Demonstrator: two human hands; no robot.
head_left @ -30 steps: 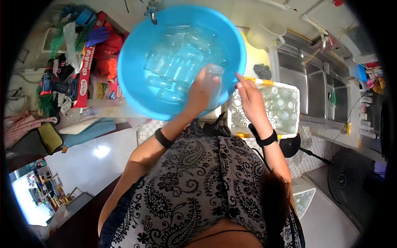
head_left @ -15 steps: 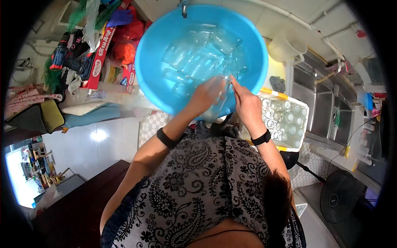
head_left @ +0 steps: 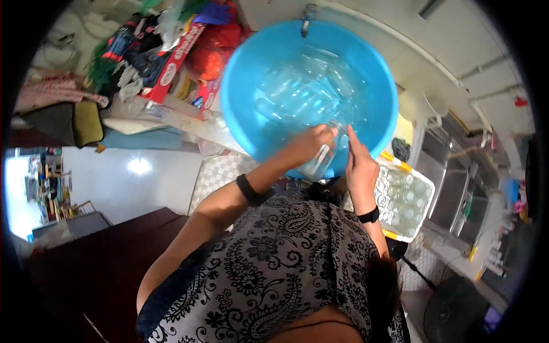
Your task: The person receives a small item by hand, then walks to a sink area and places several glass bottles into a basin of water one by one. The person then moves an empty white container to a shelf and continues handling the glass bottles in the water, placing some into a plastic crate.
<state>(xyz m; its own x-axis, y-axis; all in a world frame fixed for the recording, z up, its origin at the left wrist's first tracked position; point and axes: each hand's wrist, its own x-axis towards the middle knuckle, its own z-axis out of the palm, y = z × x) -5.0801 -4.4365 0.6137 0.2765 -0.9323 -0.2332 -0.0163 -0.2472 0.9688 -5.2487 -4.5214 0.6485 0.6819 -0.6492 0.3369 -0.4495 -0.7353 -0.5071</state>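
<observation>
My left hand (head_left: 311, 143) is wrapped round a clear glass bottle (head_left: 318, 167) and holds it tilted above the near rim of a big blue tub (head_left: 231, 97). The bottle's mouth points up and away from me, toward the tub. My right hand (head_left: 361, 163) is closed, its fingertips pressed at the mouth end of the same bottle. Whether anything small is pinched there is too blurred to tell. Inside the tub several clear glass bottles (head_left: 309, 97) lie heaped on their sides. A metal tap (head_left: 307, 26) juts over the far rim.
Right of the tub, a white crate (head_left: 407, 200) with yellow patches holds several upright glass bottles. Beyond it are a metal sink (head_left: 449, 188) and a pale plastic jug (head_left: 429, 108). A cluttered counter with a red box (head_left: 174, 66) stands left. A black fan (head_left: 457, 308) is at lower right.
The whole view has swung, shifting the scene right and slightly down. Both hands stay on the same bottle at the tub's near rim.
</observation>
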